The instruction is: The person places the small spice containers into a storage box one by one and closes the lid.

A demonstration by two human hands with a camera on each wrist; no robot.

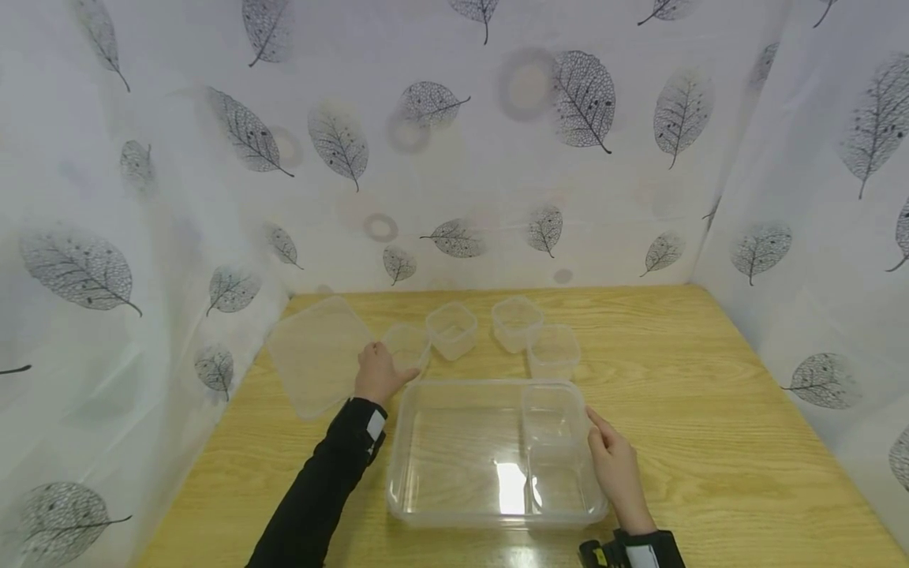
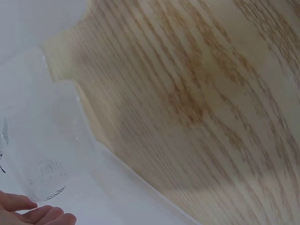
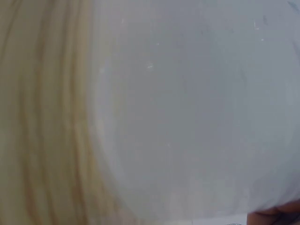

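Observation:
A large clear rectangular container (image 1: 461,527) stands near the front of the table. Two small clear containers, a rear one (image 1: 552,410) and a front one (image 1: 564,477), sit inside its right end. My right hand (image 1: 616,465) holds the large container's right side, thumb near the rim; the right wrist view shows its cloudy wall (image 3: 187,108) up close. Behind its left rear corner, my left hand (image 1: 379,372) grips another small clear container (image 1: 406,347), with fingers at its left and thumb at its front. In the left wrist view, curled fingers (image 2: 47,215) appear at a clear edge.
Three more small containers stand at the back: one beside the left hand's container (image 1: 452,331), one farther right (image 1: 516,323) and one in front of that (image 1: 554,353). A flat translucent lid (image 1: 319,355) lies at left. Leaf-patterned curtains (image 1: 483,181) surround the wooden table (image 1: 710,442).

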